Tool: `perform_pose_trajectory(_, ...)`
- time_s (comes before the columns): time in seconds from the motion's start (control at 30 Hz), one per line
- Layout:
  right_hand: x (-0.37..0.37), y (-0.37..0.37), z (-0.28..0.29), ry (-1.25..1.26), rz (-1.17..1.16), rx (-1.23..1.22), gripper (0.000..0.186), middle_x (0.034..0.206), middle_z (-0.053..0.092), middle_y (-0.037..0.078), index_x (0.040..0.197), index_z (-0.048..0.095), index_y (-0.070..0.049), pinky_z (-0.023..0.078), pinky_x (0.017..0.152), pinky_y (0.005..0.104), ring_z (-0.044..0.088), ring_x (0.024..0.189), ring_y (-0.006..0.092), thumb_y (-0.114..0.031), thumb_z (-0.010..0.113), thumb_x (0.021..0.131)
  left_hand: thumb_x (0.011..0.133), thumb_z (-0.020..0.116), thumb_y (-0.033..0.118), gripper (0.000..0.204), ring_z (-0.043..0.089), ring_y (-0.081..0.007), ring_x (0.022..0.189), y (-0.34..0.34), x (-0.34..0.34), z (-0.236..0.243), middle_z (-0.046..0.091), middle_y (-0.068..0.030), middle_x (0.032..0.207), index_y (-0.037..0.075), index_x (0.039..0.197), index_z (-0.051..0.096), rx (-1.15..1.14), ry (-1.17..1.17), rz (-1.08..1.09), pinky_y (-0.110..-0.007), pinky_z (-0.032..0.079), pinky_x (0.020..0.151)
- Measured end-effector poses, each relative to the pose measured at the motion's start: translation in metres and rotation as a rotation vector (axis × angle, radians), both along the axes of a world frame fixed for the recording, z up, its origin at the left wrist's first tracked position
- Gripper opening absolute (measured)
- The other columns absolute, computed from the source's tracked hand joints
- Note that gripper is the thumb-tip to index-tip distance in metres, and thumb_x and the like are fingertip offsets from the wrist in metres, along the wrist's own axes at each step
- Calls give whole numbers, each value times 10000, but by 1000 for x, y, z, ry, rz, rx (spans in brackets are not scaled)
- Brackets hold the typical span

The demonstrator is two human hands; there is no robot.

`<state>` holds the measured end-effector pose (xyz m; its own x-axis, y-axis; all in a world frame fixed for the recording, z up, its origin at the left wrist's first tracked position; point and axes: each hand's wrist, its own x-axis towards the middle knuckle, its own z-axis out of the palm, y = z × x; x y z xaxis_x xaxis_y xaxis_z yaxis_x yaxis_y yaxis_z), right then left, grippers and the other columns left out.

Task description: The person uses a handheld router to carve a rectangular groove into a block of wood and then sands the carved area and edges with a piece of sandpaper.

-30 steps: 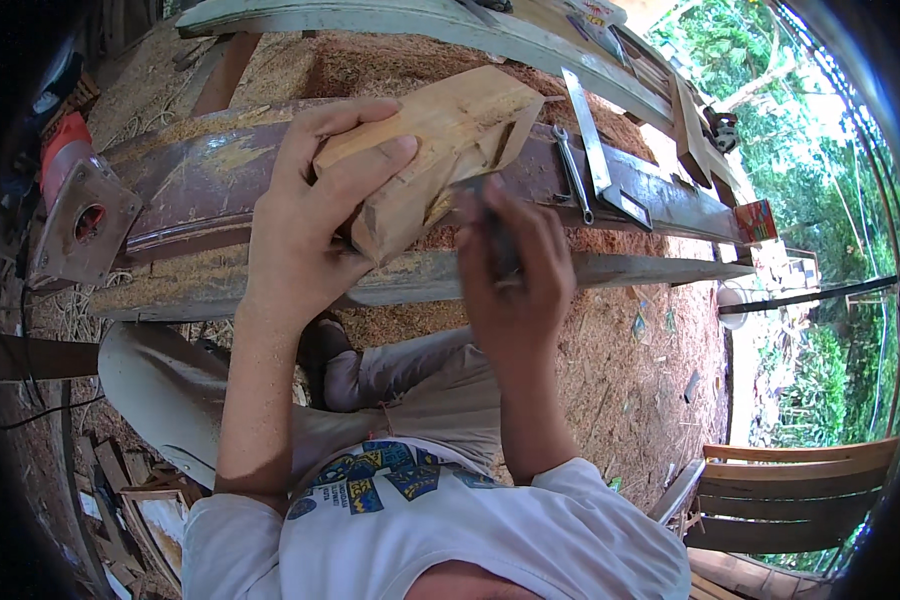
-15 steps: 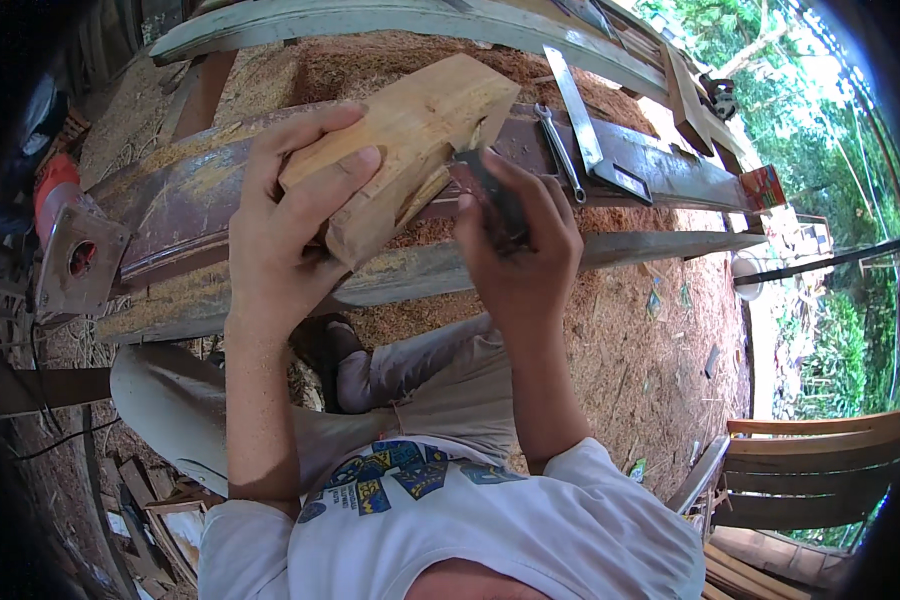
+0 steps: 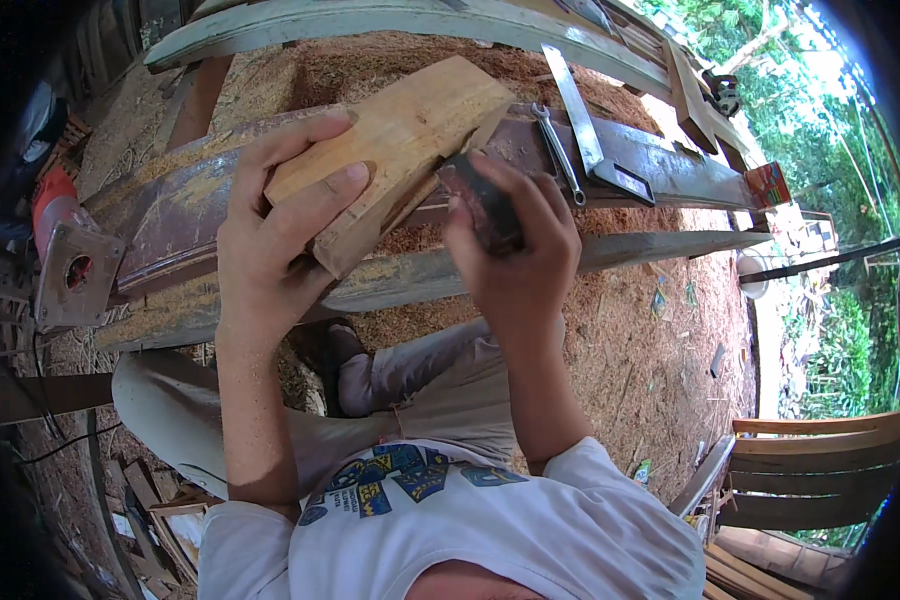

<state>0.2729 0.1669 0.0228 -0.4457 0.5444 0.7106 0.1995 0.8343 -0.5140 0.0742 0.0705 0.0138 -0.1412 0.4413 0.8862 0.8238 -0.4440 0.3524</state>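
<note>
My left hand [image 3: 280, 225] grips a light wooden block [image 3: 400, 150], holding it tilted above a long dark workbench beam [image 3: 180, 210]. My right hand [image 3: 515, 255] is closed around a small dark sanding piece [image 3: 480, 205], pressed against the block's lower right edge. Both forearms rise from the lower edge of the picture, over my grey trousers and white printed shirt.
A metal square [image 3: 582, 120] and a spanner [image 3: 558, 150] lie on the beam to the right. A red power tool with a metal base [image 3: 65, 265] sits at the left end. Sawdust covers the ground. Wooden chair parts [image 3: 820, 470] stand at the lower right.
The block and both hands have come closer and slightly lower in the picture. My right hand has slid along the block's edge with the sanding piece.
</note>
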Motion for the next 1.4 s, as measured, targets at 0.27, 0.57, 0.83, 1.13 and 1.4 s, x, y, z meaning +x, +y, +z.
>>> perform_pose_trajectory(0.27, -3, 9, -2, 32, -44, -39, 435, 1111, 804, 134, 1243, 806, -78, 595, 871, 376, 746, 966, 264, -21, 823, 812, 720, 969, 36, 701, 685, -357, 1284, 0, 0, -4, 678, -140, 1446, 246, 1351, 747, -9, 17, 25, -434, 622, 1016)
perform_pose_trajectory(0.57, -6, 4, -5, 35, -52, -65, 430, 1096, 795, 124, 1228, 819, -75, 590, 856, 363, 738, 931, 264, 3, 801, 806, 717, 967, 44, 676, 689, -364, 1279, -4, 1, 0, 671, -134, 1454, 264, 1324, 767, -49, -11, 34, -426, 627, 1003)
perform_pose_trajectory(0.83, -4, 3, -9, 28, -54, 1, 466, 1088, 746, 133, 1256, 805, -117, 615, 829, 413, 750, 934, 308, -35, 846, 799, 706, 963, 55, 703, 699, -360, 1266, -4, 0, 2, 675, -117, 1450, 276, 1339, 755, -43, 3, 46, -433, 631, 993)
perform_pose_trajectory(1.13, -8, -5, -16, 47, 16, 118, 473, 1159, 752, 168, 1249, 789, -103, 620, 828, 428, 735, 957, 345, -1, 825, 789, 715, 964, 59, 698, 698, -358, 1276, 0, -1, -2, 668, -117, 1453, 273, 1343, 749, -29, -2, 4, -429, 628, 1005)
perform_pose_trajectory(1.4, -3, -16, -9, 24, 35, -47, 426, 1133, 763, 143, 1239, 789, -67, 601, 905, 403, 760, 1023, 314, 30, 793, 824, 701, 972, 43, 730, 688, -366, 1295, -1, 1, -2, 670, -119, 1450, 265, 1352, 725, -49, 0, 14, -436, 622, 1026)
